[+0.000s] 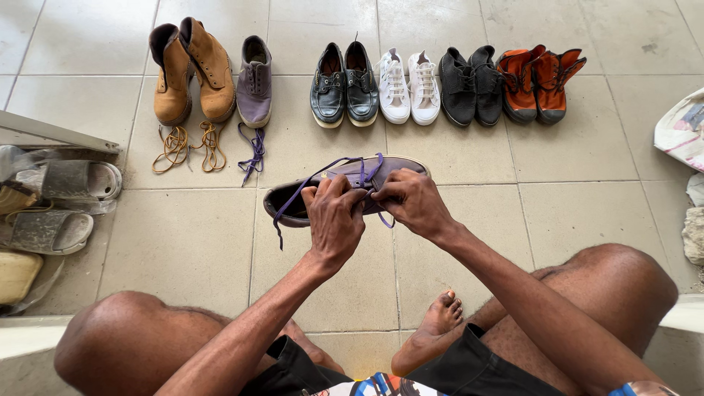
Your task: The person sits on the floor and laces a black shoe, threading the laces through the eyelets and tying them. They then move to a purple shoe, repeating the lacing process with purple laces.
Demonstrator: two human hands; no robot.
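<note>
Seen from the head camera, a seated person holds a purple-grey shoe (345, 189) on its side above the tiled floor (183, 242), toe to the right and opening to the left, so that the eyelets face up toward the hands. The left hand (335, 220) grips the shoe's upper and pinches the purple lace (304, 187), a loop of which trails down past the heel. The right hand (412, 202) is closed on the shoe's front part, fingertips at the lacing, steadying it.

Along the far side of the floor stands a row of footwear, toes pointing toward the person: tan boots (192, 70) with their orange laces (192, 147) pulled out and coiled in front, the matching purple-grey shoe (254, 81) with its own loose lace (253, 152) before it, then black leather shoes (345, 84), white sneakers (409, 86), black ankle shoes (469, 84) and orange boots (539, 82).

Grey sandals (62, 205) lie at the left beside a low ledge. The floor is pale beige tile in daylight; crumpled cloth (682, 128) sits at the right edge.
</note>
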